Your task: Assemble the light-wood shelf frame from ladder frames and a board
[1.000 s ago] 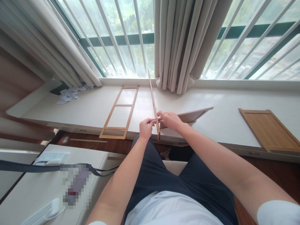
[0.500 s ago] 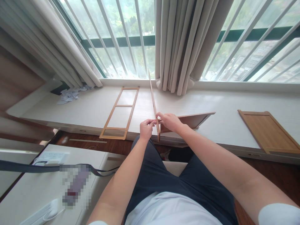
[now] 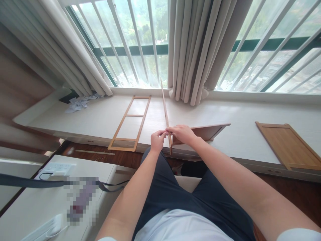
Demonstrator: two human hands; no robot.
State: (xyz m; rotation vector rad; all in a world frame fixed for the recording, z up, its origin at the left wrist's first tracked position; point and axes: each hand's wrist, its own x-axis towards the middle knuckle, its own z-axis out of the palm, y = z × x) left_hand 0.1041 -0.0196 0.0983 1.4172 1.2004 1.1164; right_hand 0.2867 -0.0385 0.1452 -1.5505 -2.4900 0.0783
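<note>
Far out to the left of the left hand, a heap of crumpled paper scraps lies in the corner of the white window ledge, under the left curtain. Nearer, just to the left of that hand, a ladder-shaped wooden frame lies flat on the ledge. Below and to the left of the hand, a white desk carries a power strip and a dark strap.

The left hand is closed to a narrow pinch: its thumb and fingertips press on the near end of a thin wooden panel. This panel stands on its edge and runs from the hands straight away toward the window, so that only its narrow side shows.

The right hand is right beside the left, on the other side of the upright panel, and the fingertips of both hands nearly meet at it. Its fingers curl down over the joint where a second wooden panel meets the first; how tightly it grips cannot be told. This second panel stretches to the right from the hand, tilted just above the ledge.

Behind the right hand hangs the middle curtain. Well to the right of it, a flat wooden board lies on the ledge.
</note>
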